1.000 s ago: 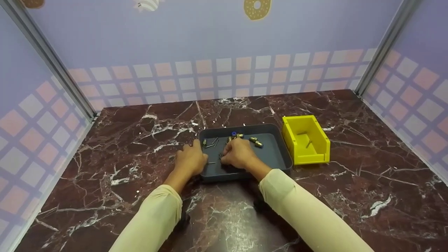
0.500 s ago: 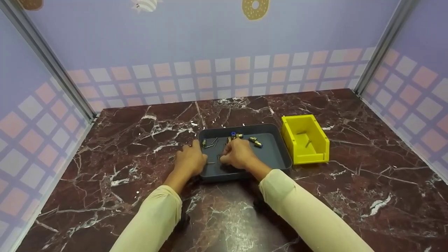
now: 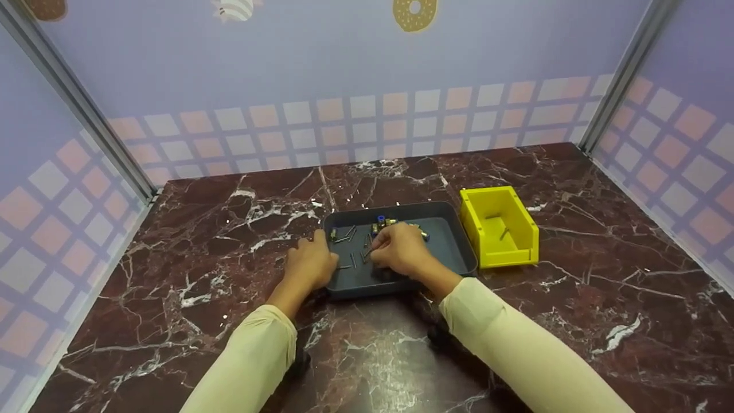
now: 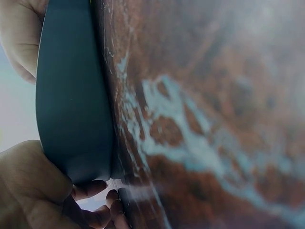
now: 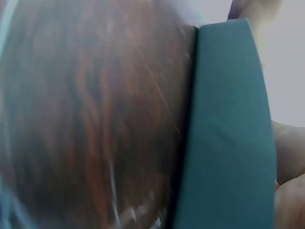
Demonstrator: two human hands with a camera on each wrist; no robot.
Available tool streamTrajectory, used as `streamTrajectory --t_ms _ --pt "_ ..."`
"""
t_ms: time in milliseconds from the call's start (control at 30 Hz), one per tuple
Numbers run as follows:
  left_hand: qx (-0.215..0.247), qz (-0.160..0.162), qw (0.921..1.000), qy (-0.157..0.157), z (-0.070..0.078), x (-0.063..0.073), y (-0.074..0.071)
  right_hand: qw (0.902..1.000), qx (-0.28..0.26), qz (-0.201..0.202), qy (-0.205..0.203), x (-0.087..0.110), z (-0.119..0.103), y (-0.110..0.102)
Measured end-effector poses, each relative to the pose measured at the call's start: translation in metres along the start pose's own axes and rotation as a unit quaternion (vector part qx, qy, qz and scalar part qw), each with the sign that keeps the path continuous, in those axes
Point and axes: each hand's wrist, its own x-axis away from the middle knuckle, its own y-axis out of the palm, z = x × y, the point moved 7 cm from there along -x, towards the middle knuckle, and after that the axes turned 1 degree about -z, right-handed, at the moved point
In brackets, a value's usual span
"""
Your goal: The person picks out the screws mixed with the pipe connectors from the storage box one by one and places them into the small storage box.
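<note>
In the head view a dark grey tray [image 3: 447,252] lies on the table. My left hand [image 3: 309,261] grips its left wall, thumb at the rim and fingers along the outside; in the left wrist view the fingers curl round the tray's end [image 4: 71,109]. My right hand [image 3: 401,249] is over the middle of the tray, thumb and fingertips together at a thin metal pin [image 3: 367,253]. Left of it lie more thin metal pins [image 3: 353,261]. Brass fittings with blue collars [image 3: 381,221] sit along the tray's back, partly behind the right hand.
A yellow bin [image 3: 499,229] stands close to the tray's right side, with a few thin metal pins inside. Dark red marbled table [image 3: 229,218] surrounds both. Patterned panels [image 3: 355,115] enclose the table's back and sides.
My right hand has shifted slightly to the right, uncovering pins left of its fingertips and covering part of the right-hand fittings. The left hand keeps its place on the tray.
</note>
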Motion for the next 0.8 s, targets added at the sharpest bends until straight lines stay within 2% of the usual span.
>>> streamTrajectory --t_ms 167,300,500,800 --pt "-0.003 0.004 1.0 0.005 0.0 0.0 -0.001 0.9994 -0.031 0.005 0.016 0.002 0.007 -0.017" --pt "-0.006 0.005 0.9999 0.006 -0.002 0.001 -0.001 0.9941 -0.1 -0.016 0.04 0.005 0.016 -0.027" --pt "0.001 0.003 1.0 0.008 -0.001 0.002 0.0 0.9776 -0.195 -0.025 0.074 0.01 0.028 -0.052" --pt "-0.001 0.006 1.0 0.005 0.001 0.001 0.001 0.9504 -0.299 -0.014 0.084 0.016 0.042 -0.088"
